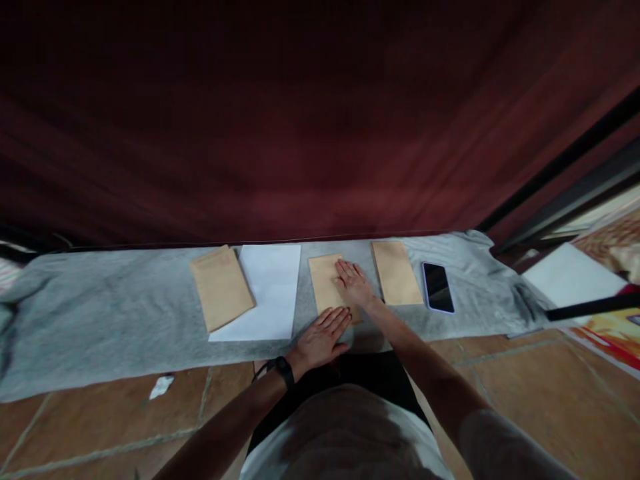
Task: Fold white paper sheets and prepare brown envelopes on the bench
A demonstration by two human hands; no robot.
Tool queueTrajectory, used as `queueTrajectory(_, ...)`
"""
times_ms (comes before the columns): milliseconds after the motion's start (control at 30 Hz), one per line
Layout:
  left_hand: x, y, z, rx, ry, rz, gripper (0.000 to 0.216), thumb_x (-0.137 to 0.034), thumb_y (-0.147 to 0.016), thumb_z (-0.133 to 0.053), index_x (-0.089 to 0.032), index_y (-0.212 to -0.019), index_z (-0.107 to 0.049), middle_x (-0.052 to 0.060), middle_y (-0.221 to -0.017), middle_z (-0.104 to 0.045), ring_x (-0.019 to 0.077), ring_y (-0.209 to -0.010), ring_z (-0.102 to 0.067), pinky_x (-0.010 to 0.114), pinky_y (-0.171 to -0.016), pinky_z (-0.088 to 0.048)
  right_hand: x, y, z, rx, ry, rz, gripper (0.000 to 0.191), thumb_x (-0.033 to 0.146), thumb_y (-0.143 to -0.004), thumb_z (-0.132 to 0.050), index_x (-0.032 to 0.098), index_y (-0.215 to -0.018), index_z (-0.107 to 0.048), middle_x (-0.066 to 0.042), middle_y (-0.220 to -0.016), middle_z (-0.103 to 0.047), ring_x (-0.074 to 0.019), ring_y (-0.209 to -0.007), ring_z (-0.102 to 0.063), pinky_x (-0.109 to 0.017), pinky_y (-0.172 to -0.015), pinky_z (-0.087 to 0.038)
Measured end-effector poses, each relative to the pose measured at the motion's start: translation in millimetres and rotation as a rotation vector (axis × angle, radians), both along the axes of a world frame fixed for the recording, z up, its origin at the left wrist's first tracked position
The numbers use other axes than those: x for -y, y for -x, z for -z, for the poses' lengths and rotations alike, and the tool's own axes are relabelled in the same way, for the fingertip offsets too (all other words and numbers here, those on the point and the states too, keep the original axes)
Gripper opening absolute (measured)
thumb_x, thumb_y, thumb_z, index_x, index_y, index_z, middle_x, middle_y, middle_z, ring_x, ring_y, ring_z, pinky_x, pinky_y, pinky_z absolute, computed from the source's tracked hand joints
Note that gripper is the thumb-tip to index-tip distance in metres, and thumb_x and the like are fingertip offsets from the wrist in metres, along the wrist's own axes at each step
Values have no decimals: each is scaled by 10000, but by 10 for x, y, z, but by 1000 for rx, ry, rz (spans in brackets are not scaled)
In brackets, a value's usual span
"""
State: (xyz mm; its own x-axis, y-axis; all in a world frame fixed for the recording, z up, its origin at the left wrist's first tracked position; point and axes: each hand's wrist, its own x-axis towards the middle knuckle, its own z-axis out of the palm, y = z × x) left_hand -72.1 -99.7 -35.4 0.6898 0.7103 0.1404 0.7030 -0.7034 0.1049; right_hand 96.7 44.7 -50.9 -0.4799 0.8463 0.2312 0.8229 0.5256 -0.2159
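A brown paper envelope [321, 277] lies on the grey cloth in front of me, partly covered by both hands. My left hand [323, 338] rests flat on its lower edge, fingers stretched out, with a dark watch on the wrist. Higher up on the right side of the same envelope, my right hand [355, 283] lies flat, fingers extended. Neither hand grips anything. A stack of brown envelopes [397, 273] lies just right of my right hand. To the left, another brown envelope pile [221, 288] overlaps white paper sheets [277, 287].
The grey cloth [125, 313] covers a long, low surface against a dark red curtain [310, 133]. A phone [439, 287] lies at the right. A crumpled white scrap [161, 386] is on the tiled floor [540, 380]. A white sheet-like item [570, 277] stands farther right.
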Motion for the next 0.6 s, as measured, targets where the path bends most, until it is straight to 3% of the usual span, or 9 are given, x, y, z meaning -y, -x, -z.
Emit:
queueTrajectory(233,-11,3,16,-3,6,0,696,-584,-1024,-345,-145,-1563,-328,106,-1631,-347,217,-1528,-274,396,-1261,-198,-56,72,-6,25,-2,52,559,384,-1062,-310,116,-1548,-381,-125,-1590,-404,-270,-1477,-374,-504,-1235,-227)
queueTrajectory(600,-16,-4,10,1,55,-5,684,-575,-1023,-353,-148,-1557,-347,111,-1602,-403,222,-1509,-321,403,-1261,-201,640,-279,22,50,18,-80,549,341,-1060,-338,158,-1578,-327,-103,-1618,-356,-239,-1491,-354,-479,-1233,-258)
